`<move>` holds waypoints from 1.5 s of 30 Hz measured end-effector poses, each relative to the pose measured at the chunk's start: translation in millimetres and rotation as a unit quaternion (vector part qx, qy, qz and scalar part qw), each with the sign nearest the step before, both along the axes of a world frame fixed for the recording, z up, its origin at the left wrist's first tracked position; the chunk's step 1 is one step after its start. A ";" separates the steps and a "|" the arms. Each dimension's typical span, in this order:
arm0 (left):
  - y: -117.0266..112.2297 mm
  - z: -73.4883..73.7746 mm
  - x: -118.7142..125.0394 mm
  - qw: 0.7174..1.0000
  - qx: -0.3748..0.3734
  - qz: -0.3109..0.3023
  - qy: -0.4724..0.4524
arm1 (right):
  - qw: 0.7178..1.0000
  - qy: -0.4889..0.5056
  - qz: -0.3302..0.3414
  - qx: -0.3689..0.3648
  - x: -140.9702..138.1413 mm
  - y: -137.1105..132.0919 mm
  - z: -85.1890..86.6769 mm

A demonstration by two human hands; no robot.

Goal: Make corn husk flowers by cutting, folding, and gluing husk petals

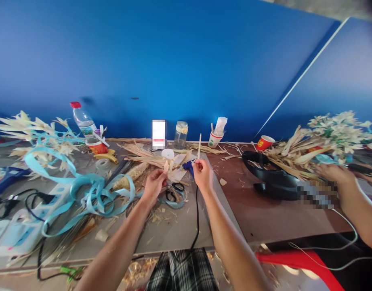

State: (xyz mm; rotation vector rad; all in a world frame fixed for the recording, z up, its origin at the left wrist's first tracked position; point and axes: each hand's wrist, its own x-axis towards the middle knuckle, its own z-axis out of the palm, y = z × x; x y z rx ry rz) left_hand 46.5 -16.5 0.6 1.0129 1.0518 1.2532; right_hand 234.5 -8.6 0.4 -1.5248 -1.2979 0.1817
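My left hand [154, 182] is closed, its fingertips pinching a small pale corn husk piece [166, 166]. Opposite it, my right hand [203, 174] wraps round a blue hot glue gun [189, 166], whose nose points left toward the husk piece. A pale glue stick [199, 146] rises above that hand. From under the hand a black cord [198, 218] runs down over the table's front edge. Just below and between the hands lie black-handled scissors [177, 186]. Dried husk strips [143, 152] and a white tape roll [167, 153] lie behind them.
Light blue ribbon [91, 194] loops over the left side, near a power strip [25, 230]. A water bottle [83, 121], a jar [181, 135] and paper cups [216, 138] stand along the back. At right, a co-worker's hand [337, 176] is beside a black headset-like object [273, 178].
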 end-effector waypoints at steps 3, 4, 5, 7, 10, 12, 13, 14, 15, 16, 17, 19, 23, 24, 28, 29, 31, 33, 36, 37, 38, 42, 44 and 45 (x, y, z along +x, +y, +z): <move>0.6 0.1 -0.3 1.000 0.004 -0.003 0.002 | 0.988 0.093 0.048 0.111 -4.7 -2.1 0.8; 1.1 -0.1 -0.3 1.000 0.007 -0.005 0.001 | 0.982 0.115 0.076 0.128 -7.5 -3.3 1.1; 1.4 -0.3 -0.4 1.000 0.010 -0.006 0.001 | 0.978 0.127 0.105 0.131 -10.7 -4.5 1.4; 1.8 -0.5 -0.5 1.000 0.012 -0.007 0.001 | 0.977 0.120 0.140 0.104 -17.1 -6.9 2.2; 1.2 -0.1 -0.7 1.000 0.015 -0.008 0.006 | 0.985 0.087 0.147 0.030 -25.2 -10.3 3.8; 0.3 0.6 -0.8 1.000 0.020 -0.012 0.010 | 0.985 0.083 0.148 -0.003 -28.7 -12.2 4.9; -0.2 1.0 -0.7 1.000 0.022 -0.013 0.012 | 0.985 0.082 0.150 -0.018 -29.8 -12.9 5.2; -0.7 1.4 -0.6 0.999 0.024 -0.014 0.015 | 0.985 0.078 0.152 -0.034 -30.6 -13.4 5.2; -1.2 1.8 -0.4 0.999 0.027 -0.016 0.020 | 0.984 0.072 0.156 -0.051 -31.1 -13.7 4.9; -1.7 2.3 -0.1 0.999 0.031 -0.018 0.025 | 0.983 0.067 0.159 -0.067 -31.4 -13.8 4.3; -2.2 2.7 0.3 0.999 0.036 -0.020 0.030 | 0.981 0.065 0.163 -0.078 -31.8 -13.7 3.4; -3.2 3.5 1.2 0.998 0.047 -0.023 0.043 | 0.978 0.070 0.177 -0.080 -32.7 -13.3 1.1; -4.0 3.4 2.9 0.996 0.057 -0.020 0.070 | 0.978 0.039 0.200 -0.041 -35.4 -11.9 -1.6; -3.9 2.9 3.1 0.995 0.059 -0.022 0.076 | 0.977 0.030 0.207 -0.035 -36.1 -11.6 -1.5; -3.3 1.2 3.7 0.992 0.080 -0.025 0.092 | 0.969 0.023 0.240 -0.046 -37.4 -11.4 0.1; -3.4 1.2 3.7 0.992 0.083 -0.025 0.097 | 0.968 0.023 0.244 -0.049 -37.6 -11.8 0.6; -3.8 1.7 3.4 0.990 0.086 -0.026 0.107 | 0.965 0.019 0.255 -0.053 -37.8 -13.2 1.8; -4.2 2.5 2.7 0.988 0.090 -0.033 0.118 | 0.960 0.015 0.273 -0.058 -38.5 -15.2 3.0; -4.3 2.9 1.5 0.986 0.097 -0.036 0.132 | 0.952 0.005 0.295 -0.085 -40.1 -17.8 4.3; -4.1 2.7 1.3 0.986 0.096 -0.034 0.134 | 0.950 -0.002 0.297 -0.094 -40.6 -18.1 4.4; -3.8 2.4 1.2 0.986 0.094 -0.032 0.135 | 0.950 -0.008 0.296 -0.097 -41.1 -18.2 4.4; -2.5 0.1 0.7 0.988 0.082 -0.024 0.132 | 0.957 -0.013 0.286 -0.045 -41.3 -17.1 4.6; -1.9 -1.3 0.0 0.987 0.078 -0.021 0.137 | 0.956 -0.019 0.291 -0.034 -40.6 -17.1 5.6; -1.9 -2.0 -0.4 0.986 0.079 -0.022 0.145 | 0.953 -0.026 0.299 -0.043 -40.2 -17.4 6.2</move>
